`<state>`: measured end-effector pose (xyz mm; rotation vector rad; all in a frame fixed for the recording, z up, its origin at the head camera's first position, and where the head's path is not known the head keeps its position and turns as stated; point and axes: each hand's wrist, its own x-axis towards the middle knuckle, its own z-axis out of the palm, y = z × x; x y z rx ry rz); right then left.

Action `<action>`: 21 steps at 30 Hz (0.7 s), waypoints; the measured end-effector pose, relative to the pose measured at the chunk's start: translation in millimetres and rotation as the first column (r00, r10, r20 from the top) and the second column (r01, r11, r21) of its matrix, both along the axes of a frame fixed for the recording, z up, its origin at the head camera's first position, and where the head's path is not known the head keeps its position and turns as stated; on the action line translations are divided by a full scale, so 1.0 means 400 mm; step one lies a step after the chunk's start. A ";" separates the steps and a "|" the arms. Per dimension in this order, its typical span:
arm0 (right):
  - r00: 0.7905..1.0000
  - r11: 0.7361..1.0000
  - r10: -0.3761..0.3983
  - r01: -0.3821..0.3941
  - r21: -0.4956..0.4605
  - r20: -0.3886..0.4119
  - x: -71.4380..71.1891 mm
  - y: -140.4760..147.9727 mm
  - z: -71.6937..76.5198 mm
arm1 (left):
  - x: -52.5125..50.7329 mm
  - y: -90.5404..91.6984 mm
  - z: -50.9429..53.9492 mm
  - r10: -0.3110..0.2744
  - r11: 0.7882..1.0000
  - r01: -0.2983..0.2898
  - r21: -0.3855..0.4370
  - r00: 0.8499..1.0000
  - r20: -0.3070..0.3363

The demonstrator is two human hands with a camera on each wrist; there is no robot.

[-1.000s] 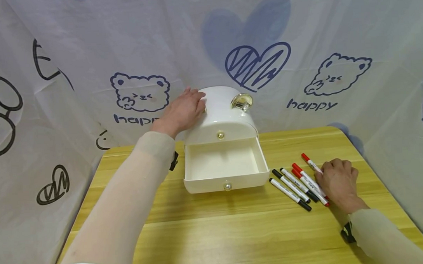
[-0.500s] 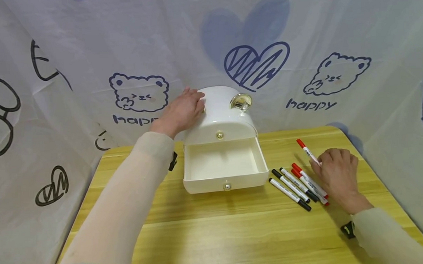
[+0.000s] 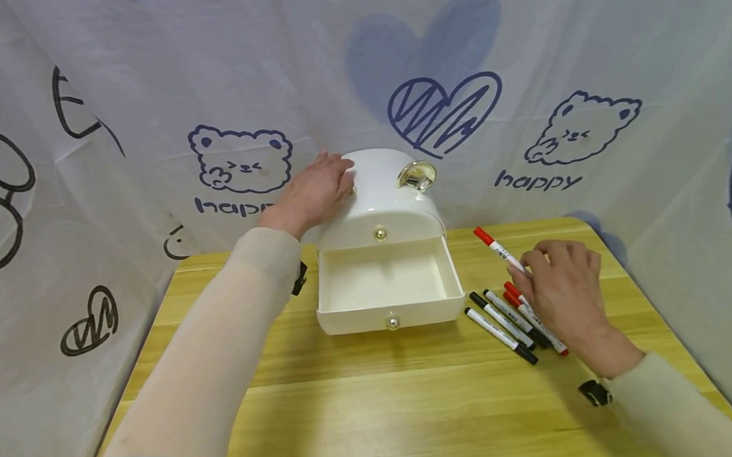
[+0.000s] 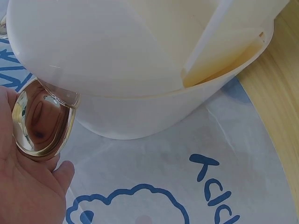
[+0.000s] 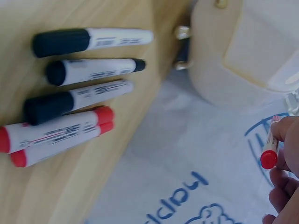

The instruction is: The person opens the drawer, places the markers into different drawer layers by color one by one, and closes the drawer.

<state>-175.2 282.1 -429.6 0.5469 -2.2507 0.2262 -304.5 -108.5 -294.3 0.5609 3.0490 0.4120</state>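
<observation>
A white rounded drawer box [image 3: 378, 218] with gold ears stands on the table, its lower drawer [image 3: 393, 316] pulled out and bare inside. At the box's upper left, my left hand [image 3: 314, 193] holds the gold ear [image 4: 44, 119], thumb on one side and fingers on the other; some fingers are hidden. My right hand [image 3: 564, 285] pinches a red-capped marker [image 3: 498, 249] between thumb and fingers, raised above the table and pointing toward the box. Beneath and left of that hand lie black-capped markers [image 3: 499, 335] and two red-capped markers [image 5: 56, 137].
The wooden table [image 3: 384, 409] extends in front of the box. A printed cloth [image 3: 336, 68] hangs close behind and at both sides. The other gold ear [image 3: 417, 177] sticks out at the box's upper right.
My right hand has lifted the red-capped marker off the table and carried it left and farther back, toward the box. My left hand stays on the box's ear.
</observation>
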 end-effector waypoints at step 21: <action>0.985 0.987 0.154 -0.150 0.056 -0.075 0.006 -0.155 0.124 | -0.002 0.001 0.000 0.004 1.000 -0.004 0.003 1.000 0.007</action>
